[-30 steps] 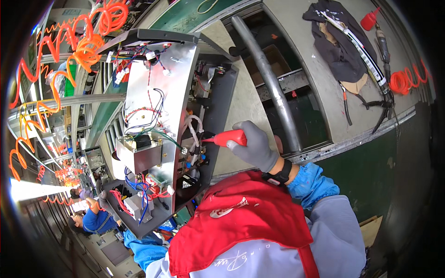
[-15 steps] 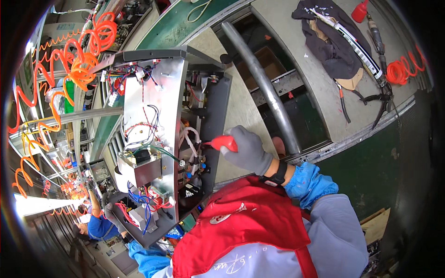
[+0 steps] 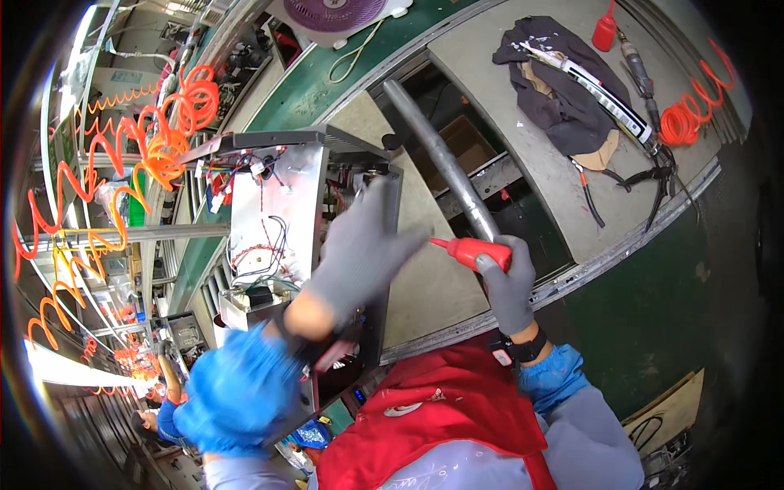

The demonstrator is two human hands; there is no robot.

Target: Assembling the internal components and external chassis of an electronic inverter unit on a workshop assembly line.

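Observation:
My right hand (image 3: pixel 513 286), in a grey glove, grips a red squeeze bottle (image 3: pixel 480 252) whose thin nozzle points left. My left hand (image 3: pixel 359 249), also gloved and blurred, is over the right side of an opened metal appliance housing (image 3: pixel 282 192). Its thumb stretches towards the nozzle tip, apart from its other fingers, and I see nothing held in it. Bundles of coloured wires (image 3: pixel 260 245) run across the housing's bright metal panel. The left hand and forearm hide much of the inner parts.
A metal roller (image 3: pixel 441 151) spans a gap in the bench. On the right bench top (image 3: pixel 474 49) lie a dark cloth (image 3: pixel 539 106), a sealant tube (image 3: pixel 600 94), pliers (image 3: pixel 590 196) and another red bottle (image 3: pixel 604 31). Orange coiled hoses (image 3: pixel 167 139) hang left; a person (image 3: pixel 167 416) works beyond.
My right hand has drawn the red bottle away from the housing, to the right. My left hand has risen from the lower left to over the housing's right side.

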